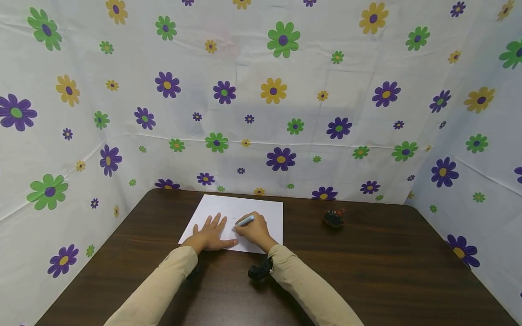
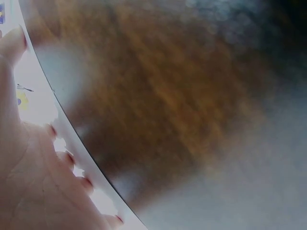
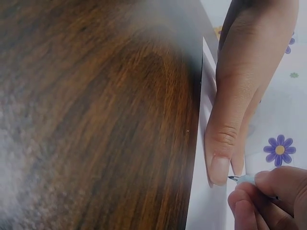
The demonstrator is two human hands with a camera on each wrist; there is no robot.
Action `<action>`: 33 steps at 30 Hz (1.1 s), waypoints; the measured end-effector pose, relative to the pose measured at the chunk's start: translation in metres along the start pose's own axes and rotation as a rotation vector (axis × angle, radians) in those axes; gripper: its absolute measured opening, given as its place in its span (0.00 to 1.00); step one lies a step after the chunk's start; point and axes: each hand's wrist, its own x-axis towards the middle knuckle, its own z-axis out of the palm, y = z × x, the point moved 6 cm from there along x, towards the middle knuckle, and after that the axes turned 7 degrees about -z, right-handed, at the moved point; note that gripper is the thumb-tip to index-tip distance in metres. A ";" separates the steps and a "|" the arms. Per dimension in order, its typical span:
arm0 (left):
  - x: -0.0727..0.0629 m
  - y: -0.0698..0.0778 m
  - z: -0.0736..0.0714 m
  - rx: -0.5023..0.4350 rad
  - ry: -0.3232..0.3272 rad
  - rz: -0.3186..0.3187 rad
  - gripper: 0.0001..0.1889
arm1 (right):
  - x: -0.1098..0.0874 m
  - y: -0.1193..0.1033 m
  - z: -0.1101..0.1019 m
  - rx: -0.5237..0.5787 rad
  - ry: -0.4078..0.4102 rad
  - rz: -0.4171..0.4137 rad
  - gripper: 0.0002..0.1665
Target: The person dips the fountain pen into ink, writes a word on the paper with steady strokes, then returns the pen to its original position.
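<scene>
A white sheet of paper (image 1: 267, 209) lies on the dark wooden table, with a short faint line on it near the middle. My left hand (image 1: 212, 235) rests on the left part of the sheet, fingers spread. In the left wrist view, the same hand (image 2: 33, 177) shows its palm side near the paper's edge. Over the sheet, my right hand (image 1: 254, 230) pinches a light blue pen (image 1: 246, 220) between thumb and fingers, point down towards the paper. From the right wrist, the pen's dark tip shows close beside the left thumb (image 3: 223, 139).
On the table (image 1: 367, 262) to the right sits a small dark object (image 1: 333, 219) with an orange-red part. A black wrist device (image 1: 260, 270) hangs below the right cuff. White flower-patterned sheeting (image 1: 244, 63) surrounds the table's back and sides.
</scene>
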 end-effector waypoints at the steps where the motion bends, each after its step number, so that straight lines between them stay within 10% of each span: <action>1: -0.001 0.000 -0.001 -0.004 0.001 0.001 0.58 | 0.000 0.000 0.000 -0.003 -0.001 -0.002 0.03; 33: -0.022 0.014 -0.014 0.001 -0.007 -0.006 0.53 | 0.005 0.018 -0.021 0.020 0.170 0.052 0.03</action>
